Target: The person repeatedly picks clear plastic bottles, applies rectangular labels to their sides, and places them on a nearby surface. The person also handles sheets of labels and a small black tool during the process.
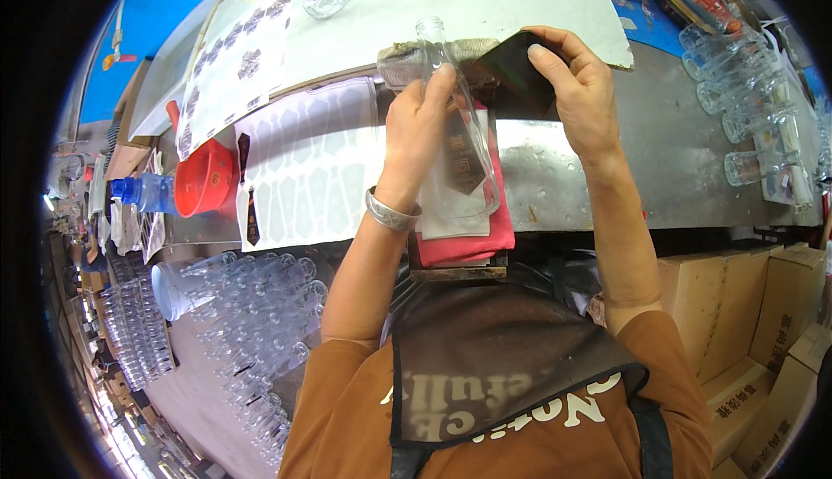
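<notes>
My left hand [414, 128] is closed around a clear glass bottle [482, 137] below its neck. The bottle lies tilted, its mouth pointing away from me. A dark, pointed label [463, 160] shows on its body. My right hand [585, 89] pinches a flat black piece [523, 65] between thumb and fingers, just right of the bottle; its exact kind is unclear. Beneath the bottle are a white cloth [438, 223] and a pink cloth [477, 241], on a narrow wooden stand [459, 273]. Behind the bottle's neck sits a folded greyish cloth [399, 61].
Left lies a backing sheet [308, 163] with a few dark labels, beside a red bowl [206, 176] and a blue-capped bottle [143, 193]. Several glasses [745, 119] line the right; several glass bottles [260, 306] stand low left. Cardboard boxes [724, 306] stand low right; a white board [520, 3] lies ahead.
</notes>
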`<action>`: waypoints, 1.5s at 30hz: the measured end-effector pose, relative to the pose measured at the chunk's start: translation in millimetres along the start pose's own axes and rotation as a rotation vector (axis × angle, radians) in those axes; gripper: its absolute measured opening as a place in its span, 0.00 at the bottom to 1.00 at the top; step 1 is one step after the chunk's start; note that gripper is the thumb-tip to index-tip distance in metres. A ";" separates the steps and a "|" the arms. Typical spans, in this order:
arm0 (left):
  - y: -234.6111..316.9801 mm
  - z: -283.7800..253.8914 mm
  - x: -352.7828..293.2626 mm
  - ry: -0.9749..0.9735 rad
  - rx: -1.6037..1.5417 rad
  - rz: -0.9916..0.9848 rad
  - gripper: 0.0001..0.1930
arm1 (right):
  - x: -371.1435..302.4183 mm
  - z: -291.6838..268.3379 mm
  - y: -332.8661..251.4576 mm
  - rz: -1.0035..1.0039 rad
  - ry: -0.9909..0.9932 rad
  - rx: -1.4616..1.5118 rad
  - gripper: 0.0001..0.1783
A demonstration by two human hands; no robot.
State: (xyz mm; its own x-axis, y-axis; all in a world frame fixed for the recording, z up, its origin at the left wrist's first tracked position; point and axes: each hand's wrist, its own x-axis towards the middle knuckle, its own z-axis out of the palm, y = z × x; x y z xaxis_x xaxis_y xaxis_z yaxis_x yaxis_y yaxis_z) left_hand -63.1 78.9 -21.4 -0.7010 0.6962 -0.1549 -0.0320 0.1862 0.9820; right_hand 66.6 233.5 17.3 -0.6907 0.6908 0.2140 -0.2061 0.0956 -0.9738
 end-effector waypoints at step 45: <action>-19.6 -14.6 -115.5 -0.030 0.356 0.446 0.59 | -11.5 31.2 -31.4 -0.759 -0.429 -0.746 0.12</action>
State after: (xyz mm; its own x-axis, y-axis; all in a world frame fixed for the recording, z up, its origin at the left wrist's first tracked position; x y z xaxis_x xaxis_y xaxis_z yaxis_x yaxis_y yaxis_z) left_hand 8.1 -15.3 -21.2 -0.5708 0.7794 0.2581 0.5081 0.0883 0.8568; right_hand 59.4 200.3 47.8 -0.7727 -0.0138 0.6346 -0.3069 0.8832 -0.3546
